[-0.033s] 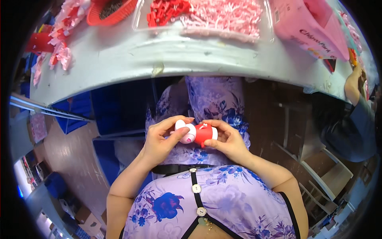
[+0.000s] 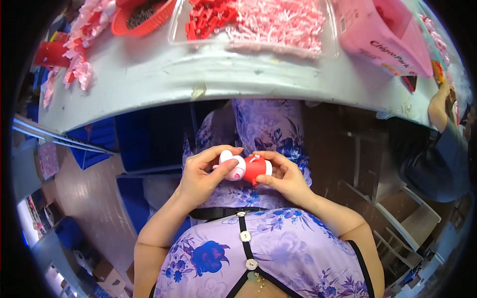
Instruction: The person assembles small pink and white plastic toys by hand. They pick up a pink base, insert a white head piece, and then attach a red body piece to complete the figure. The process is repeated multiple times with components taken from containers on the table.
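Observation:
Over my lap I hold a small plastic toy figure [image 2: 255, 169] lying on its side. It has a white head with rounded ears and a pink mark, a red body and a white base. The fingers and thumb of my left hand [image 2: 204, 168] are closed round the head. My right hand [image 2: 287, 175] grips the red body near the white base, its thumb on the near side. Part of the figure is hidden behind my fingers.
Ahead is a white-covered table [image 2: 258, 82]. On it stand a clear tray [image 2: 198, 48] of small red and pink parts, a red basket [image 2: 144, 29] of dark small pieces and a pink box [image 2: 380, 47]. Blue bins [image 2: 141, 141] sit below. Another person's hand [image 2: 439, 107] is at right.
The table and its contents sit slightly lower in the picture. Both hands keep nearly the same hold on the toy figure.

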